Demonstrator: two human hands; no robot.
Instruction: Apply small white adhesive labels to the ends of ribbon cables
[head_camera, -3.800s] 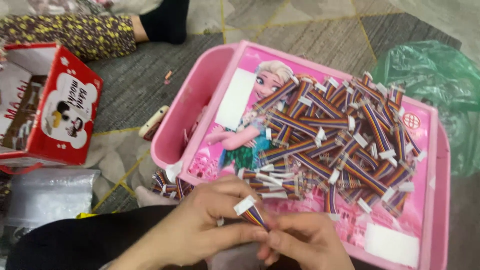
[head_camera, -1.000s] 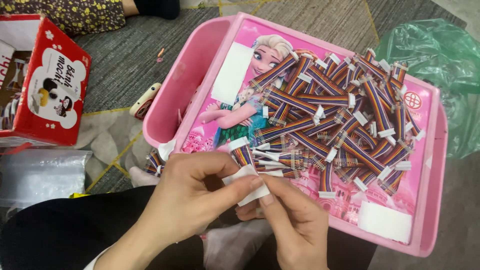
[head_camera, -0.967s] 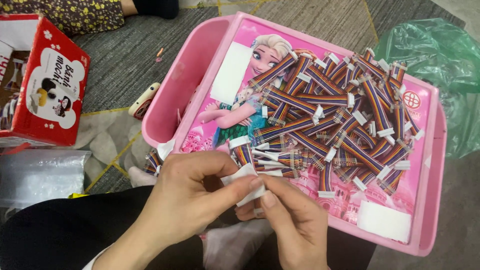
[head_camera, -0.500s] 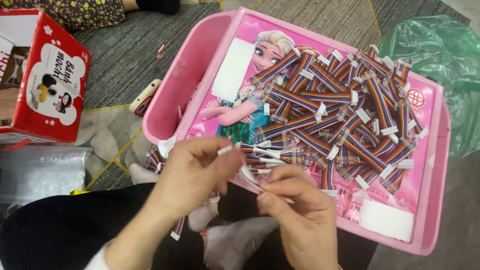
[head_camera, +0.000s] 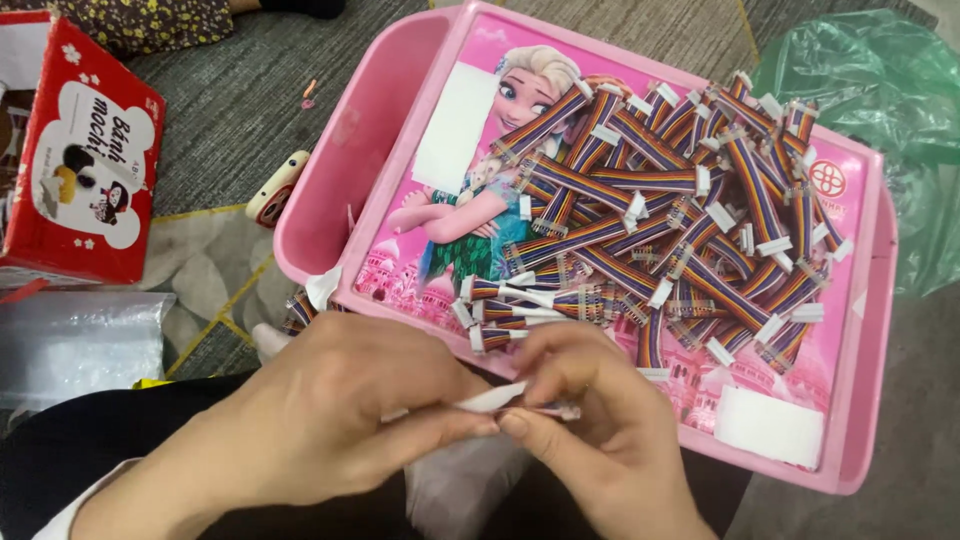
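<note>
My left hand (head_camera: 330, 420) and my right hand (head_camera: 600, 420) meet low in the view, just in front of a pink plastic tray (head_camera: 400, 100). Together they pinch a short rainbow ribbon cable with a white strip (head_camera: 495, 398) wrapped about it; most of the cable is hidden by my fingers. On the tray lies a heap of several rainbow ribbon cables with white connectors (head_camera: 680, 210). A few cables (head_camera: 520, 300) lie in a row at the tray's near edge, just beyond my fingers.
A red cardboard box (head_camera: 85, 190) stands at the left, with a clear plastic bag (head_camera: 80, 340) below it. A green plastic bag (head_camera: 890, 110) lies at the right. More cables (head_camera: 300, 310) lie off the tray's left corner. Grey carpet lies beneath.
My hands have dropped toward me and turned the cable from upright to flat, closing over it. The white strip now shows between my fingertips. The view has shifted slightly.
</note>
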